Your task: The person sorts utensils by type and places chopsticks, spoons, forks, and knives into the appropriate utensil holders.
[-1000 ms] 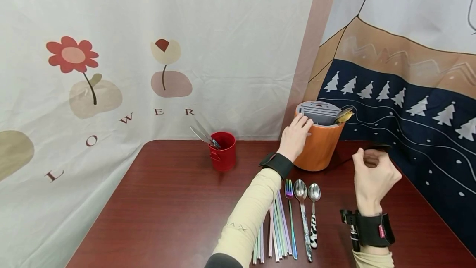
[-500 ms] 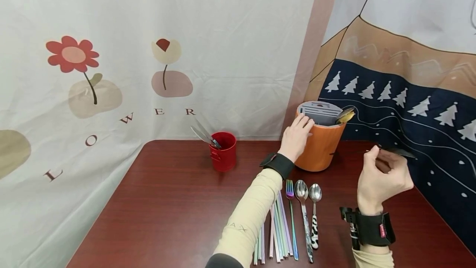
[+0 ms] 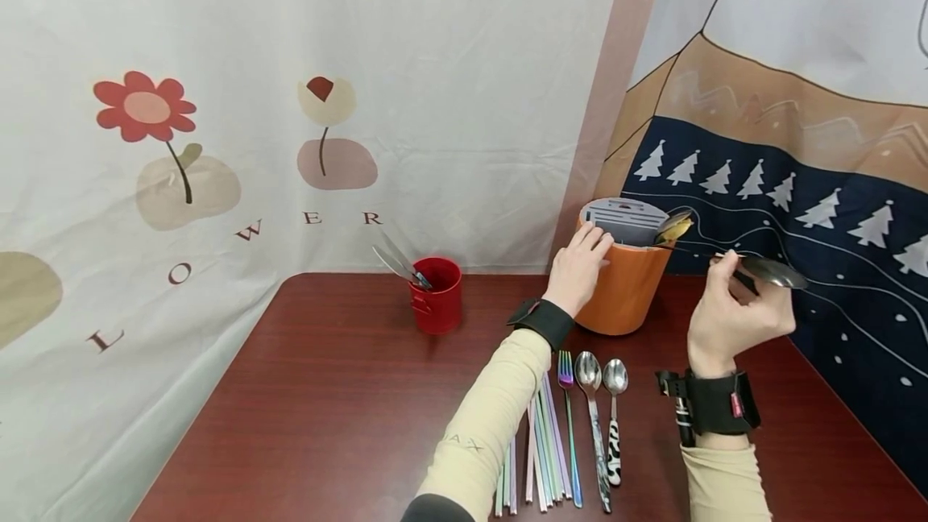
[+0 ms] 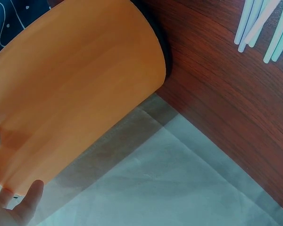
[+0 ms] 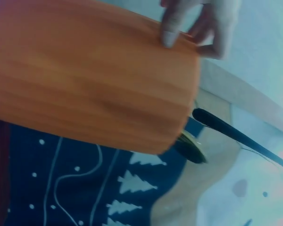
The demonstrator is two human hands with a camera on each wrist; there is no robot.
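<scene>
An orange utensil holder [image 3: 622, 288] with a grey slotted insert stands at the back right of the table. My left hand [image 3: 577, 268] grips its near-left rim, thumb on the outer wall and fingers over the edge. In my right hand [image 3: 739, 316] is a spoon, pinched between thumb and fingers. Its metal bowl [image 3: 774, 271] points right, while its thin black handle [image 5: 240, 139] reaches left toward the holder's opening. Gold and silver spoon heads [image 3: 674, 225] stick out of the holder's right side; the rest of them is hidden inside.
Several pastel chopsticks [image 3: 547, 449], a rainbow fork [image 3: 565, 373] and two spoons, one plain-topped [image 3: 588, 373] and one with a cow-print handle [image 3: 614, 449], lie in front of the holder. A red cup [image 3: 437, 300] with cutlery stands left. Printed cloth [image 3: 464, 87] hangs behind.
My right hand has risen from beside the holder, bringing the spoon up so that its handle is level with the holder's rim. My left hand has stayed on the rim.
</scene>
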